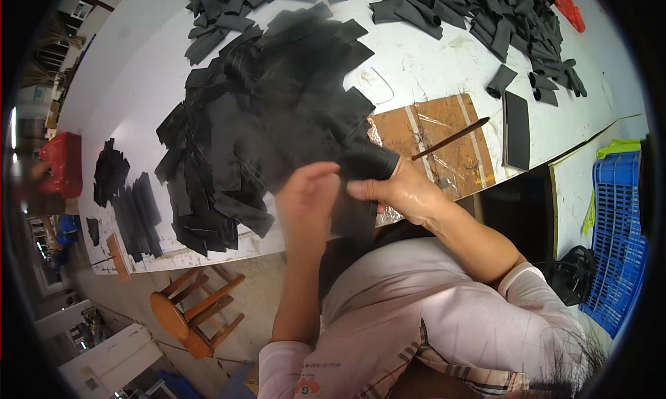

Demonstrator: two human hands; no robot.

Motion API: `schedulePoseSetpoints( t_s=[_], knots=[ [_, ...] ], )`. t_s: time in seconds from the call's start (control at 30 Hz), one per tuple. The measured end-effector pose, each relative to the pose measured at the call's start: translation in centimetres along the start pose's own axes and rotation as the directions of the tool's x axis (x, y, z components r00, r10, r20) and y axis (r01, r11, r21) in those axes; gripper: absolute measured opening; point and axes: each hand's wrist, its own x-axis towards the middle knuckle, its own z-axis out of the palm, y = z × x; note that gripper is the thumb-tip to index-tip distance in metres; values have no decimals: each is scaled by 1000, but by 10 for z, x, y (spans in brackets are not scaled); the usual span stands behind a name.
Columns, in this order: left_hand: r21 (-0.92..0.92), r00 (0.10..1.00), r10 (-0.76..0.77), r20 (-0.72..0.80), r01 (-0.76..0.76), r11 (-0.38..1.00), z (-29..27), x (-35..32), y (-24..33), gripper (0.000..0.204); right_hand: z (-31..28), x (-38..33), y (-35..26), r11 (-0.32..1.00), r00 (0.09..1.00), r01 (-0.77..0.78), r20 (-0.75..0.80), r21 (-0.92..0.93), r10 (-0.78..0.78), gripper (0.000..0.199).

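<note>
A black fabric piece [355,217] is held in my right hand [408,192], at the table's near edge. The thumb presses on it, and dark fabric covers most of the fingers. Just left of it is my left hand [306,194], smeared by motion, its fingers bent toward the fabric. Whether it grips anything does not show. Beyond both hands lies a large heap of flat black fabric pieces [257,115], with pale threads on some edges.
A brown board [444,163] carries a dark pointed stick [451,138]. Right of it lies a black flat case [516,130]. Rolled dark pieces [479,14] are piled at the back. A wooden stool [191,312] stands left; a blue crate [614,239] stands right.
</note>
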Motion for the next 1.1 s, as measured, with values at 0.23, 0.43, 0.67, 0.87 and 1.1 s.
schedulePoseSetpoints(
  t_s=[0.23, 0.43, 0.67, 0.87, 1.1],
  knots=[
    [-572, 983, -116, 139, 175, 801, 1, -31, -9, 25, -16, 9, 27, 773, 996, -83, 85, 629, 38, 33],
    [-498, 980, -162, 113, 197, 845, 2, -37, -13, 22, -14, 6, 30, 784, 994, -107, 84, 611, 70, 31],
    [-501, 978, -150, 145, 203, 841, 1, -34, -15, 16, -14, 9, 30, 770, 993, -115, 92, 628, 73, 29],
    [-428, 976, -211, 54, 214, 878, 4, -30, -10, 15, -10, 14, 31, 854, 1000, 11, 1, 519, -13, 31],
    [-222, 975, -173, -136, 140, 965, 16, -34, -5, 11, -2, 1, 32, 981, 977, 180, -128, 77, -169, 36]
  ],
)
